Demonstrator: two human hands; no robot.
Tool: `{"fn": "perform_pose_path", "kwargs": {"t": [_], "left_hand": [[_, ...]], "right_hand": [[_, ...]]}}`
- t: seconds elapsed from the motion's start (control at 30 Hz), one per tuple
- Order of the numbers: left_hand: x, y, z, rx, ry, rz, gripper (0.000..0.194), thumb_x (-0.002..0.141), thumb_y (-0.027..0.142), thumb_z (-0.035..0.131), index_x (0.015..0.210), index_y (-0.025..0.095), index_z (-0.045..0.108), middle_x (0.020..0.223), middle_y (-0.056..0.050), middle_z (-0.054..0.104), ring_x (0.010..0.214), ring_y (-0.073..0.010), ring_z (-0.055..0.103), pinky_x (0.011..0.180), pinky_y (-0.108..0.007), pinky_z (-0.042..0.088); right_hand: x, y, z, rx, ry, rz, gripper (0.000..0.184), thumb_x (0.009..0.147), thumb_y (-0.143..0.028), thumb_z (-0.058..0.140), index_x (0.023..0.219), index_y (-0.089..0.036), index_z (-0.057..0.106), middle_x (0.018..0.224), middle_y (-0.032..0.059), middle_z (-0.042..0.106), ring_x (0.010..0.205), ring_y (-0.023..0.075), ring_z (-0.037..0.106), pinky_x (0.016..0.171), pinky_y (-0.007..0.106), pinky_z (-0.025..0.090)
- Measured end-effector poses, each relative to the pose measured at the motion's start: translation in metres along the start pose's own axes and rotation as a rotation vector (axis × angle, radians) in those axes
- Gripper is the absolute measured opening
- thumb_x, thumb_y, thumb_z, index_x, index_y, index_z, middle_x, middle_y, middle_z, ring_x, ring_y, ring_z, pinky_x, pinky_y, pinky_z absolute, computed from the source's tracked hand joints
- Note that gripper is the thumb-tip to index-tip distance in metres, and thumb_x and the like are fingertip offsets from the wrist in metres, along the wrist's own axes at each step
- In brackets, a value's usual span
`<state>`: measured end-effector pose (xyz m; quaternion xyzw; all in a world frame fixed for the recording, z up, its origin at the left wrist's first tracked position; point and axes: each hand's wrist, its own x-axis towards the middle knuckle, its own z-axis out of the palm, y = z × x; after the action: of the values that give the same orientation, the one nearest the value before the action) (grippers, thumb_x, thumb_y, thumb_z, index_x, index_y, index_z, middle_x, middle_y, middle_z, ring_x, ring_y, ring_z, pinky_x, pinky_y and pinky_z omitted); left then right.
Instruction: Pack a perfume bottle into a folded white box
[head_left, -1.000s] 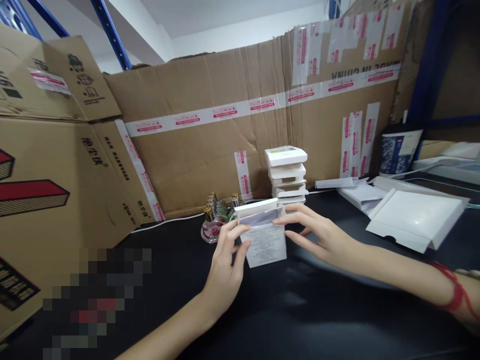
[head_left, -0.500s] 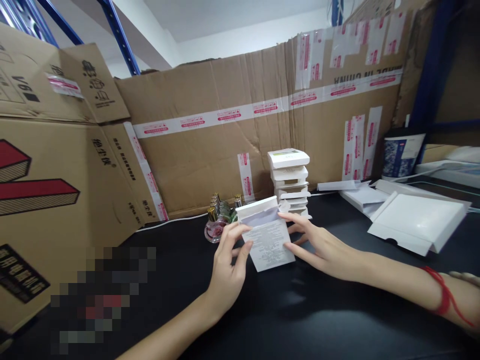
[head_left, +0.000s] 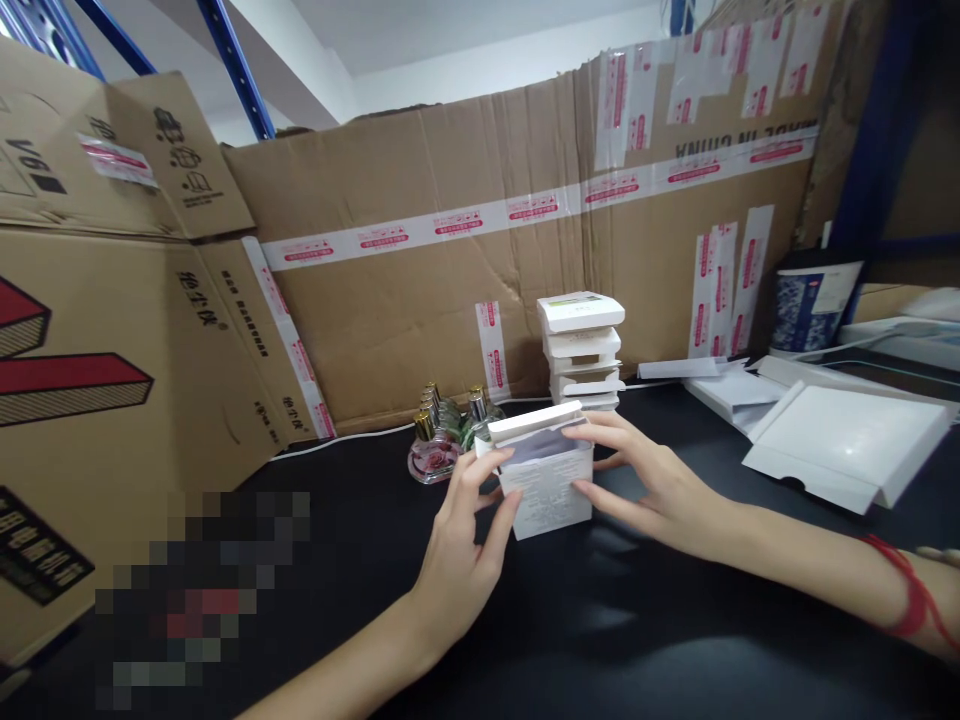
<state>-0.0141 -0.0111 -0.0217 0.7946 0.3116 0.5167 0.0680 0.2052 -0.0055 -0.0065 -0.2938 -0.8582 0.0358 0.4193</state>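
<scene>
A small white carton [head_left: 553, 492] with fine print on its front stands on the black tabletop [head_left: 645, 640]. Its top flap is raised and a white insert shows inside. My left hand [head_left: 463, 540] grips the carton's left edge with thumb and fingers. My right hand [head_left: 651, 480] holds the right side, its fingers stretched along the top corner and the flap. Just behind the carton stand small perfume bottles [head_left: 444, 432] with gold and silver caps.
A stack of white cartons [head_left: 582, 350] rises behind. Flat white box blanks [head_left: 840, 440] lie at the right, near a blue-patterned cup [head_left: 814, 300]. Taped cardboard walls [head_left: 480, 260] close the back, and large cardboard boxes [head_left: 112, 380] close the left. A blurred patch lies at lower left.
The carton has been turned upright from a slight tilt and shifted a little right. Both hands stayed on it, and my left fingers now press its left edge.
</scene>
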Motion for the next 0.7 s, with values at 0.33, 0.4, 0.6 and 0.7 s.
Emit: {"fn": "perform_pose_path", "kwargs": {"t": [0.33,0.4,0.6,0.7], "left_hand": [[0.004,0.001,0.002,-0.281,-0.044,-0.255,0.064,0.08,0.027,0.052,0.129,0.039,0.012,0.118,-0.002,0.043,0.091,-0.0048,0.056,0.072,-0.013,0.052],[0.002,0.002,0.001,-0.307,-0.078,-0.23,0.075,0.079,0.026,0.053,0.131,0.044,0.002,0.119,-0.003,0.042,0.086,-0.0039,0.056,0.069,-0.013,0.052],[-0.005,0.011,-0.004,-0.279,-0.172,-0.126,0.07,0.085,0.022,0.042,0.134,0.042,-0.004,0.12,-0.003,0.044,0.094,-0.0054,0.054,0.078,-0.017,0.051],[-0.006,0.011,-0.005,-0.272,-0.197,-0.114,0.066,0.087,0.021,0.037,0.135,0.04,-0.005,0.121,-0.004,0.043,0.093,-0.006,0.053,0.076,-0.02,0.052]], "right_hand": [[0.005,0.006,0.004,0.467,-0.084,0.429,0.052,0.083,-0.039,0.049,0.127,-0.031,0.021,0.119,0.0025,0.042,0.104,0.011,0.047,0.079,0.022,0.049],[0.005,0.009,0.008,0.663,-0.105,0.51,0.053,0.086,-0.042,0.044,0.129,-0.028,0.016,0.119,0.0045,0.044,0.104,0.0104,0.047,0.089,0.026,0.043],[0.009,0.012,0.01,1.06,0.063,1.031,0.043,0.084,-0.034,0.048,0.124,-0.023,0.035,0.106,0.0058,0.052,0.087,0.0123,0.054,0.073,0.021,0.045],[0.003,0.021,0.007,1.495,-0.073,1.015,0.042,0.078,-0.035,0.053,0.111,-0.013,0.039,0.089,0.0086,0.053,0.071,0.0174,0.055,0.066,0.031,0.047]]}}
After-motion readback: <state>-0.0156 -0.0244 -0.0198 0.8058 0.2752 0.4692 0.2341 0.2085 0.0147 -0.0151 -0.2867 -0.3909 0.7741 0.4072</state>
